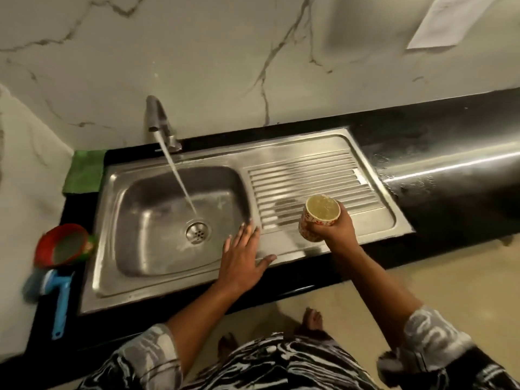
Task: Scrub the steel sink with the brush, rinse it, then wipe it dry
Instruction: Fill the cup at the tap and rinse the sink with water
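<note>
The steel sink (112, 209) is set into a black counter, its basin on the left and a ribbed drainboard (309, 178) on the right. Water runs from the tap (157, 116) straight onto the drain (198, 233). My left hand (242, 263) lies flat with spread fingers on the sink's rim between basin and drainboard, holding nothing. Above the drainboard's front, my right hand (334, 225) grips a patterned cup (318, 216) filled with water. The blue-handled brush (56, 294) lies on the counter left of the sink. A green cloth (84, 173) sits at the back left corner.
A red tub with a scouring pad (63, 244) stands on the counter just above the brush. A marble wall rises behind and to the left. The wet black counter (450, 153) stretches to the right. My bare feet are on the tiled floor below.
</note>
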